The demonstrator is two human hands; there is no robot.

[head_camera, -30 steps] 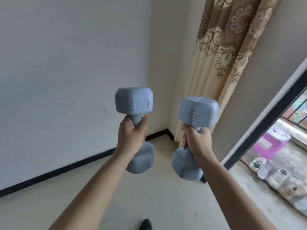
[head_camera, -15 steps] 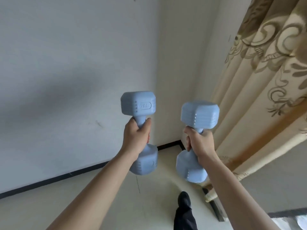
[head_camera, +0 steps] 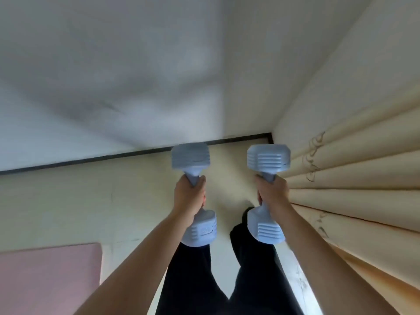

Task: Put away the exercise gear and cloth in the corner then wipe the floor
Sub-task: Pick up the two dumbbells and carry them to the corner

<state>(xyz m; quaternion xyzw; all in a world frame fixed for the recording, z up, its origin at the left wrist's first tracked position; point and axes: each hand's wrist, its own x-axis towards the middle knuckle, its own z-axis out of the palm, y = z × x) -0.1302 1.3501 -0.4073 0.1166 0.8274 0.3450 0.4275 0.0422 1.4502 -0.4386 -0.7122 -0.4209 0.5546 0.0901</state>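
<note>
A white wall (head_camera: 113,76) and a beige curtain (head_camera: 363,178) are meeting at the corner above a cream floor (head_camera: 68,212), where a pink mat (head_camera: 45,280) is lying at the lower left. Black trousers (head_camera: 193,280) are showing below. The left dumbbell (head_camera: 190,158) and right dumbbell (head_camera: 268,159), both blue, are hanging upright over the floor near that corner, apart from each other. The left hand (head_camera: 189,197) and right hand (head_camera: 272,194) are each gripping 1 handle, fingers (head_camera: 201,189) clamped round it.

soft daylight, brightest in a strip at the lower right beside the curtain (head_camera: 363,167). a broad grey shadow lies on the wall (head_camera: 102,87) in the upper left. motion blur softens the whole frame, the wall most.
</note>
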